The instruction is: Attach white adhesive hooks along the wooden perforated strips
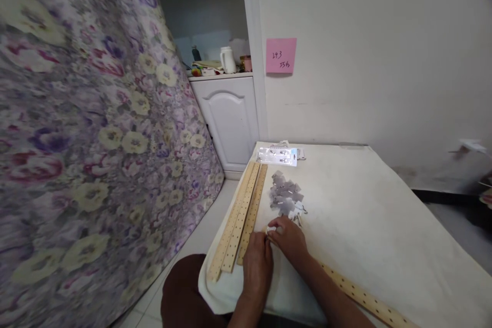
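My left hand (258, 257) and my right hand (289, 238) meet near the front of the cloth-covered table. Both have their fingers closed in a pinch. A small whitish piece (271, 229) shows at the fingertips of my right hand; its kind is too small to make out. What my left fingers grip is hidden. Just beyond the hands lies a loose pile of small grey, shiny flat pieces (285, 193), with a few metal bits at its near edge. Wooden strips with rows of holes (243, 215) lie side by side to the left of my hands.
Another perforated wooden strip (363, 294) passes beneath my right forearm. Clear packaging with small metal parts (277, 156) rests at the table's far edge. A floral curtain (115, 128) hangs on the left. Behind stand a white cabinet (230, 123) and a wall with a pink note (281, 55).
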A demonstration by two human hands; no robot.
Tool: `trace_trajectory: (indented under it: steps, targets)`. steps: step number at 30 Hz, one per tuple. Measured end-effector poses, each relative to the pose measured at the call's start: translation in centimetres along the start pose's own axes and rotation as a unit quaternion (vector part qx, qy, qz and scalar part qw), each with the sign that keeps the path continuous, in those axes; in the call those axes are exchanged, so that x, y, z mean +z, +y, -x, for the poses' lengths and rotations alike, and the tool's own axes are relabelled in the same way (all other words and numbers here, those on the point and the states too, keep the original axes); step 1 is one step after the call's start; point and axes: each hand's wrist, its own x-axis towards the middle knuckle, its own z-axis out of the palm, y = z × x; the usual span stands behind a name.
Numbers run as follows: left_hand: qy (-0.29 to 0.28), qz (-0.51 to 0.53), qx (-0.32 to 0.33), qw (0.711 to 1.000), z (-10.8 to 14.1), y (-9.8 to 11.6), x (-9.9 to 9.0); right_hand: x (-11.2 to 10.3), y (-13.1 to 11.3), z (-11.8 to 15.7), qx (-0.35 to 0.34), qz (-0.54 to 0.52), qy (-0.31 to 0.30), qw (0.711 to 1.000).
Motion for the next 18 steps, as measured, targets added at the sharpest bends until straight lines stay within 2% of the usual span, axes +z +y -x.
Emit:
trace_trajectory:
  steps: [18]
  targets:
    - [0.012,0.021,0.004,1.000,0.13,0.09,-0.40,0.10,0.42,0.74,-0.044,-0.021,0.036,0.998]
